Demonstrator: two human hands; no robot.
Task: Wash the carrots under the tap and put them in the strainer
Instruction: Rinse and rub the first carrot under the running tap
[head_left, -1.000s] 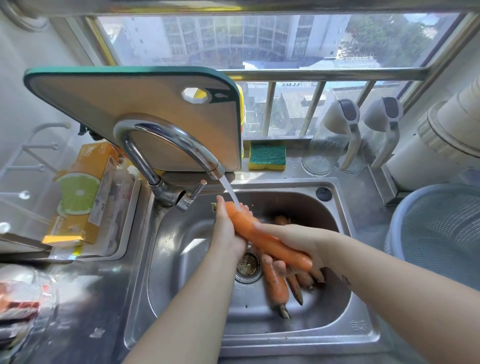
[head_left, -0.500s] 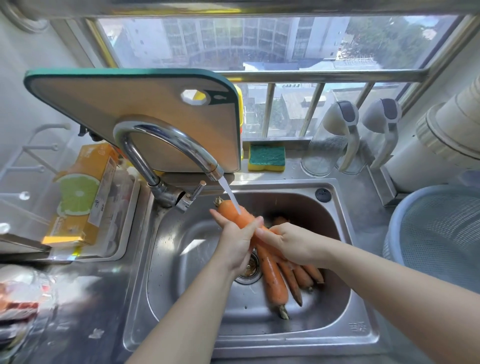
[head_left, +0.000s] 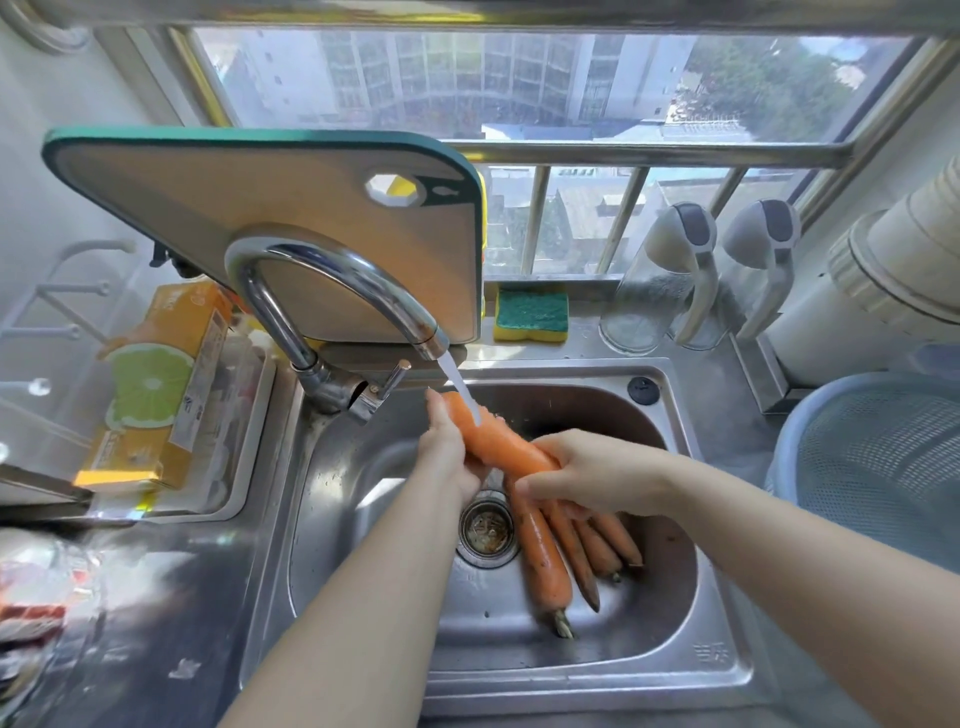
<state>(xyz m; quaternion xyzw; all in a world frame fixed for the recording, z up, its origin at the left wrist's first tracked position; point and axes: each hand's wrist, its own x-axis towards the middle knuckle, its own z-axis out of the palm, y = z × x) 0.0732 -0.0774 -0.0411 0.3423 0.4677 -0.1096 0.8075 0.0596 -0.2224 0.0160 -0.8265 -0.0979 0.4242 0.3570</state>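
Observation:
Water runs from the curved steel tap (head_left: 332, 280) onto an orange carrot (head_left: 498, 441) held over the sink (head_left: 363, 499). My left hand (head_left: 447, 447) wraps the carrot's upper part from the left. My right hand (head_left: 592, 478) grips its lower end, which it hides. Several more carrots (head_left: 545, 561) lie on the sink floor beside the drain (head_left: 487, 530). The pale blue strainer (head_left: 878, 457) stands on the counter to the right, with nothing visible inside.
A green-edged cutting board (head_left: 260, 228) leans behind the tap. A green and yellow sponge (head_left: 531, 315) and two glass dispensers (head_left: 670, 280) line the window ledge. A yellow box (head_left: 166, 384) lies in a tray on the left.
Both hands have kept rubbing the carrot under the stream. My left hand slid up along it and my right hand shifted toward its lower end. The carrot stays under the water.

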